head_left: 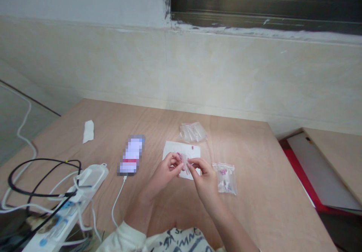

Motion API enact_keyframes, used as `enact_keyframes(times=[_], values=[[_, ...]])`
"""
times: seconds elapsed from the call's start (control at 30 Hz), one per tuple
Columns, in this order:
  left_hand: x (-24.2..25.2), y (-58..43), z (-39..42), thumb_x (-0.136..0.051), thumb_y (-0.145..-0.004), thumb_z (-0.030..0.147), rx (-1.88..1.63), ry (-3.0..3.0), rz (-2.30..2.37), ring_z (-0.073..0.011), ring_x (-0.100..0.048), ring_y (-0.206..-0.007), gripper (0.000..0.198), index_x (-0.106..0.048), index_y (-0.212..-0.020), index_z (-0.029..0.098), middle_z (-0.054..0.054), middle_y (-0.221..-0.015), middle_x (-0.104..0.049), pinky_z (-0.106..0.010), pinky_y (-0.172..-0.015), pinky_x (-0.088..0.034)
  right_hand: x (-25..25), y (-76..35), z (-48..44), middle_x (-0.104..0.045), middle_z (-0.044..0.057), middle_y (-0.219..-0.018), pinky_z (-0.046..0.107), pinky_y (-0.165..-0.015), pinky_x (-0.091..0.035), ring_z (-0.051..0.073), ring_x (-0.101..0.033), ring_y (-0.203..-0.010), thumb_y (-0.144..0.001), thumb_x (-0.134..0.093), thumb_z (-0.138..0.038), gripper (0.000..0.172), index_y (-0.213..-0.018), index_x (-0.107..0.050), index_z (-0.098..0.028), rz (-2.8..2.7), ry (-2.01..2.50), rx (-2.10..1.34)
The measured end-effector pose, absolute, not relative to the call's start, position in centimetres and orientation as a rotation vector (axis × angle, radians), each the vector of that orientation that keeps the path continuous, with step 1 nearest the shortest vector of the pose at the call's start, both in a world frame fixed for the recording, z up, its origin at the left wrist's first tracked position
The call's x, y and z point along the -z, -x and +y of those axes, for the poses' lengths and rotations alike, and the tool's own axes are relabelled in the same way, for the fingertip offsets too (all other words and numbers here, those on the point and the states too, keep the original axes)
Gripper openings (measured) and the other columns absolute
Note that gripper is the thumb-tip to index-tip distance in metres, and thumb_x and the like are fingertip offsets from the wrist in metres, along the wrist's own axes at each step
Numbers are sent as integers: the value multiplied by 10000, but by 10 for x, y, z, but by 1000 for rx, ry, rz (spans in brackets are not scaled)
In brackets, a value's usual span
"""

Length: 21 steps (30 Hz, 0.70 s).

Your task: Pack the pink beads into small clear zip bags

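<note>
Over a sheet of white paper (169,148), my left hand (168,169) and my right hand (201,171) pinch a small clear zip bag (185,163) between them. Pinkish-purple bits show by the left fingertips; whether they lie inside the bag I cannot tell. A tiny dark red piece (192,147) rests on the paper's upper right. Beside my right hand lies another zip bag (227,180) with small pink and dark pieces in it. Behind the paper is a stack of clear zip bags (193,132).
To the left a phone (131,156) with a blurred screen lies on the wooden table (268,176), a white cable plugged into it. A power strip (90,178) with tangled black and white cords takes up the left front corner. A scrap of white paper (88,131) lies farther back.
</note>
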<state>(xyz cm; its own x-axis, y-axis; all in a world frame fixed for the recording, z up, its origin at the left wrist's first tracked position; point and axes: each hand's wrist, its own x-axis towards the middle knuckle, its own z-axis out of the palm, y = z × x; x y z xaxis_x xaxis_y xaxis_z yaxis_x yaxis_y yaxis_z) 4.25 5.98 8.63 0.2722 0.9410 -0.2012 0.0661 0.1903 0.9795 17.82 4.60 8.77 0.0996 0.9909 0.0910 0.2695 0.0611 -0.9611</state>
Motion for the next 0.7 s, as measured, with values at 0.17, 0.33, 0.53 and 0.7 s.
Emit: enact_keyframes(times=[0.17, 0.33, 0.53, 0.7], values=[[-93, -44, 61, -476, -736, 339, -833, -1326, 1207, -66, -395, -547, 178, -470, -705, 163, 42, -651, -408, -151, -424, -319, -87, -174, 47, -577, 41, -760, 285, -660, -433, 149, -538, -713, -726, -523, -231, 85, -763, -563, -165, -1362, 1397, -943], [-100, -42, 60, -426, -769, 318, -778, -1378, 1192, -78, -393, -569, 172, -490, -730, 163, 36, -649, -413, -169, -475, -328, -83, -171, 48, -551, 25, -750, 278, -639, -442, 138, -530, -682, -713, -540, -244, 101, -778, -509, -173, -1281, 1379, -1003], [-101, -35, 61, -471, -740, 305, -770, -1385, 1214, -95, -408, -606, 180, -474, -649, 149, 30, -626, -429, -190, -535, -333, -92, -174, 47, -539, 43, -780, 272, -643, -438, 154, -519, -753, -739, -499, -252, 88, -737, -544, -177, -1449, 1348, -1019], [-101, -33, 60, -492, -718, 302, -722, -1348, 1185, -72, -339, -524, 197, -418, -609, 155, 58, -562, -349, -181, -487, -283, -100, -175, 47, -537, 27, -728, 242, -592, -400, 140, -500, -697, -760, -461, -272, 136, -712, -534, -167, -1557, 1390, -1081]])
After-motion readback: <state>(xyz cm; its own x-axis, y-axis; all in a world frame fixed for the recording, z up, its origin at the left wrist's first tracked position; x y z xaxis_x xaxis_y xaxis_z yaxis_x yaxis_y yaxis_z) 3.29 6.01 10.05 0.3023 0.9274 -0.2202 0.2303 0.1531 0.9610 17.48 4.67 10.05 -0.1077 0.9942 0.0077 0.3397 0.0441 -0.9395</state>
